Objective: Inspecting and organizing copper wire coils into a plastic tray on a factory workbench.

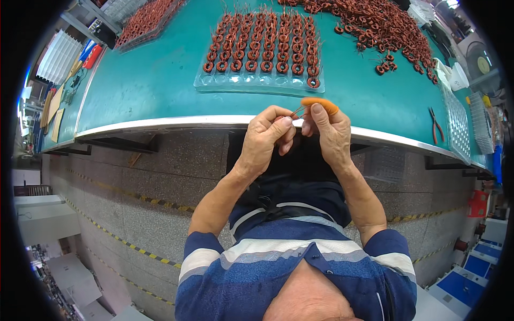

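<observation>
My left hand (263, 138) is closed around a small copper-wound ring coil (279, 118), mostly hidden by the fingers, just over the table's front edge. Thin wire leads (299, 111) stick out of it toward my right hand (333, 128). That hand wears an orange finger cot (319, 102) on the index finger, and its thumb and finger press together at the lead ends. Beyond the hands, a clear plastic tray (214, 84) bears rows of similar coils with their leads standing up. Its nearest row holds a single coil (313, 82) at the right end.
A large heap of loose coils (375, 27) covers the far right of the green table (144, 80). Another filled tray (147, 27) is at the far left. Pliers (436, 127) with red handles and an upright clear tray (456, 125) are at the right.
</observation>
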Motion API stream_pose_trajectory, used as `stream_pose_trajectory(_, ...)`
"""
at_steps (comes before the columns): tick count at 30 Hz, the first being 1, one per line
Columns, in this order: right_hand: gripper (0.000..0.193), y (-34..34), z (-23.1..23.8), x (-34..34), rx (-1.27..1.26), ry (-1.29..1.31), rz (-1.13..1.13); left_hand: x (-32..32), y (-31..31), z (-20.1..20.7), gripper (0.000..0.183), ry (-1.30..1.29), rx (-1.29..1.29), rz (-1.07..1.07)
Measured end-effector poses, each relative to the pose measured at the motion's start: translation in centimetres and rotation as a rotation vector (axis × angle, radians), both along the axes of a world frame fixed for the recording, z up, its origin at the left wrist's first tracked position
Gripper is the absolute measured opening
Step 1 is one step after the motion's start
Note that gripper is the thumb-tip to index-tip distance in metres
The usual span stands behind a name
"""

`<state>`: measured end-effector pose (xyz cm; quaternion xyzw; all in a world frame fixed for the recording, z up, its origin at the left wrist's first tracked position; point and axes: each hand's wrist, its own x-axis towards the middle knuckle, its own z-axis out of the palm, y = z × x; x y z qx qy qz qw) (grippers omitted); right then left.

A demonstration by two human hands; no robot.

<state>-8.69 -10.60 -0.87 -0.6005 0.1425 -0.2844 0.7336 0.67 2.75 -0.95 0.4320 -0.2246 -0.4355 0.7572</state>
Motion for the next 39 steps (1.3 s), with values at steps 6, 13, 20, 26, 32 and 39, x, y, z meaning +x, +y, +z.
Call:
stream_pose_trajectory(6, 0.028, -1.8, 0.8, 0.0, 0.079, 0.161, 0.127, -0.4, 0.2, 0.0, 0.020, -0.112, 0.033, -0.023)
stream_pose_trajectory(13, 0.030, -1.5, 1.2, 0.3, 0.052, 0.138, -0.042, -0.9, 0.0, -0.4, 0.029, -0.174, -0.064, 0.007)
stream_pose_trajectory(20, 0.029, -0.5, 0.8, -1.3, -0.071, 0.066, -0.041, -0.6, 0.3, -0.5, 0.026, -0.177, -0.078, 0.025)
stream_pose_trajectory(26, 0.023, 0.5, 0.7, -1.2, -0.347, 0.044, -0.047, -1.2, -0.1, -0.8, 0.028, -0.113, -0.095, 0.013)
stream_pose_trajectory(32, 0.020, 0.7, 0.7, -1.5, -0.438, 0.003, -0.068, -1.5, -0.2, -0.3, 0.028, -0.021, -0.107, 0.016)
stream_pose_trajectory(39, 0.021, 0.4, 1.5, -1.2, -0.151, 0.014, -0.027, -1.5, -0.5, -1.5, 0.027, -0.461, 0.063, 0.107)
